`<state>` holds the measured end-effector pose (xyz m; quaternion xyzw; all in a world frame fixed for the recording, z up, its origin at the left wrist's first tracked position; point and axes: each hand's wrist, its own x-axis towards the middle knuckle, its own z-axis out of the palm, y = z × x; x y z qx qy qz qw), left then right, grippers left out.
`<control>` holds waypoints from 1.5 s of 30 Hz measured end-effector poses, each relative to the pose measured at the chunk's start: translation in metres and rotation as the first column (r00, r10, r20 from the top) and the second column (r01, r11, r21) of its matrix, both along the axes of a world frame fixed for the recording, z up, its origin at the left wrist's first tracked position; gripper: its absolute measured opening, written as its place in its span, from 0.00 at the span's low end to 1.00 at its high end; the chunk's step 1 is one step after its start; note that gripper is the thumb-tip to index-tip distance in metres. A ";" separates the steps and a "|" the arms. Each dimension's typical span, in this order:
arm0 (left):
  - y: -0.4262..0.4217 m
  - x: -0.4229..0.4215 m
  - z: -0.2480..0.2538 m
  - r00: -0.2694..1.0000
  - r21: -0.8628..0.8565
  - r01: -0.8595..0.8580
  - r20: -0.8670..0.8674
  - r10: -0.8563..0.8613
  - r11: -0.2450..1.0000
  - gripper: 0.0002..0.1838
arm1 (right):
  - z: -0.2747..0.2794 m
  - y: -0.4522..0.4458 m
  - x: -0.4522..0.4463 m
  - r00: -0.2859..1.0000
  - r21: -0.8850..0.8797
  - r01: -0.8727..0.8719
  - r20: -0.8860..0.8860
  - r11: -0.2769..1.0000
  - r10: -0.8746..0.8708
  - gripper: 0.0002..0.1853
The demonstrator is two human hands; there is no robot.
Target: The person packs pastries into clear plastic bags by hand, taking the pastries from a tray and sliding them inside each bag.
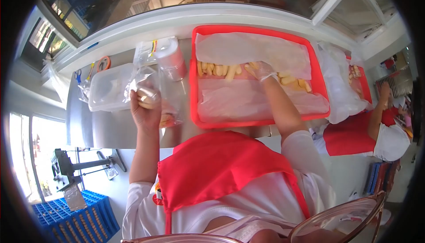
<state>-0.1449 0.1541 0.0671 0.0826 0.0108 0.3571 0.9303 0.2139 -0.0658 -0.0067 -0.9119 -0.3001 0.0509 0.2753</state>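
My left hand (147,108) holds a clear plastic bag (147,83) with pale finger-shaped pieces at its bottom, left of the red tray. In the red tray (261,122), lined with white paper (252,48), a row of pale yellow finger-shaped pieces (217,69) runs across the middle. My right hand (262,71), in a thin clear glove, is closed at this row, its fingertips around one or more pieces. Another bag with pieces (168,119) lies on the table beside my left wrist.
A lidded clear container (110,88), a cylindrical jar (170,59), scissors (78,76) and orange tape (103,63) stand left. White plastic (338,83) and another red tray (365,83) are right. A co-worker in a red apron (349,134) is far right. A blue crate (97,212) sits lower left.
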 end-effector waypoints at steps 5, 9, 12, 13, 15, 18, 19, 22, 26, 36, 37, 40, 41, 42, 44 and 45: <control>-0.005 0.017 0.001 0.989 -0.062 -0.118 -0.098 0.112 0.991 0.17 | 0.059 0.015 -0.045 0.772 0.253 0.119 -0.631 0.960 0.071 0.29; -0.015 0.035 0.015 0.980 -0.044 -0.166 -0.123 0.159 0.985 0.16 | 0.106 0.002 -0.121 0.411 0.649 0.147 -0.726 0.746 0.551 0.27; -0.025 0.042 0.025 0.991 -0.019 -0.112 -0.079 0.111 0.993 0.15 | 0.115 0.012 -0.175 0.394 0.757 0.089 -0.624 0.647 0.675 0.26; -0.028 0.045 0.027 0.995 -0.024 -0.087 -0.058 0.085 0.996 0.16 | 0.118 0.016 -0.186 0.403 0.735 0.035 -0.630 0.677 0.664 0.26; -0.032 0.049 0.029 0.977 -0.008 -0.147 -0.159 0.144 0.989 0.17 | 0.117 0.017 -0.195 0.399 0.738 0.000 -0.619 0.675 0.677 0.24; -0.042 0.047 0.032 0.965 0.164 -0.116 -0.216 0.150 0.980 0.21 | 0.106 0.017 -0.200 0.412 0.817 0.024 -0.533 0.576 0.739 0.21; -0.046 0.046 0.034 0.965 0.199 -0.096 -0.223 0.141 0.975 0.24 | 0.105 0.018 -0.201 0.452 0.842 0.012 -0.485 0.539 0.749 0.20; -0.056 0.048 0.034 0.977 0.220 -0.028 -0.201 0.074 0.975 0.29 | 0.114 0.022 -0.202 0.463 0.871 0.018 -0.443 0.491 0.768 0.20; -0.060 0.052 0.030 0.982 0.175 -0.037 -0.176 0.069 0.984 0.24 | 0.108 0.031 -0.196 0.605 0.884 -0.136 -0.284 0.448 0.744 0.23; -0.070 0.057 0.026 0.988 0.226 0.052 -0.150 -0.018 0.973 0.25 | 0.081 0.037 -0.180 0.873 0.675 -0.487 0.382 0.554 0.302 0.30; -0.070 0.057 0.027 0.990 0.180 0.076 -0.128 -0.053 0.981 0.25 | 0.081 0.038 -0.177 0.872 0.640 -0.482 0.418 0.598 0.255 0.30; -0.072 0.057 0.031 0.991 0.093 0.114 -0.077 -0.107 0.989 0.24 | 0.087 0.047 -0.171 0.850 0.597 -0.500 0.477 0.628 0.224 0.30; -0.073 0.058 0.032 0.992 0.097 0.102 -0.077 -0.095 0.990 0.24 | 0.089 0.050 -0.171 0.842 0.593 -0.513 0.488 0.621 0.230 0.29; -0.074 0.059 0.033 0.994 0.100 0.091 -0.077 -0.084 0.991 0.24 | 0.088 0.052 -0.174 0.887 0.812 -0.363 0.151 0.457 0.436 0.28; -0.071 0.060 0.027 0.992 0.068 0.094 -0.095 -0.087 0.993 0.24 | 0.082 0.058 -0.180 0.446 0.938 0.201 -0.344 0.282 0.826 0.27; -0.069 0.061 0.023 0.991 0.052 0.094 -0.104 -0.088 0.994 0.25 | 0.080 0.060 -0.182 0.504 0.941 0.149 -0.337 0.305 0.795 0.27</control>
